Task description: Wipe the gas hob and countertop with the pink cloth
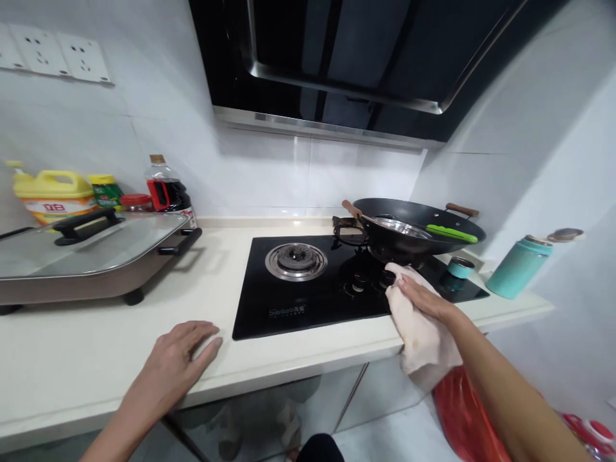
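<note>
My right hand grips a pale pink cloth at the front of the black gas hob, beside the control knobs. Part of the cloth lies on the glass, and the rest hangs over the counter's front edge. To the left of the hob, my left hand rests on the white countertop with its fingers loosely stretched out, holding nothing. A black wok stands over the right burner, with a green-handled utensil and a metal piece in it. The left burner is bare.
A lidded electric pan sits at the left, before a yellow detergent jug and a dark sauce bottle. On the right stand a teal bottle and a small teal cup. The range hood hangs above; a red bag is below.
</note>
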Demonstrator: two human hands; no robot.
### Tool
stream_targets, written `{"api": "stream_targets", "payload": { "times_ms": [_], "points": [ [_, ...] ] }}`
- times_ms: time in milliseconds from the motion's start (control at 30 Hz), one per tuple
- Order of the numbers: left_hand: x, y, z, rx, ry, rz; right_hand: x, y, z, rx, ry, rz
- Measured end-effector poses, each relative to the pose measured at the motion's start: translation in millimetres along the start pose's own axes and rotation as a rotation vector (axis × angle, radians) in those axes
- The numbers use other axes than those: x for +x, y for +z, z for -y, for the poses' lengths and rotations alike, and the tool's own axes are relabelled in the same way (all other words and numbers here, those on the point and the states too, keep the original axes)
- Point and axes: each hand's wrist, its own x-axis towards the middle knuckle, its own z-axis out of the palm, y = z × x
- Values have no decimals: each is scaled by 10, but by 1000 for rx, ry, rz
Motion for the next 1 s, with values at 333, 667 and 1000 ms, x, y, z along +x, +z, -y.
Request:
{"api": "stream_targets", "payload": {
  "times_ms": [333, 667, 1000],
  "points": [
    [-46, 29, -55, 70, 34, -3, -577, 492, 384, -187, -318, -116],
    [-69, 4, -88, 54, 75, -30, -774, 672, 1280, -178, -422, 94],
    [-102, -8, -113, 76, 84, -76, -56, 1174, 2053, -313, -262, 90]
  ]
}}
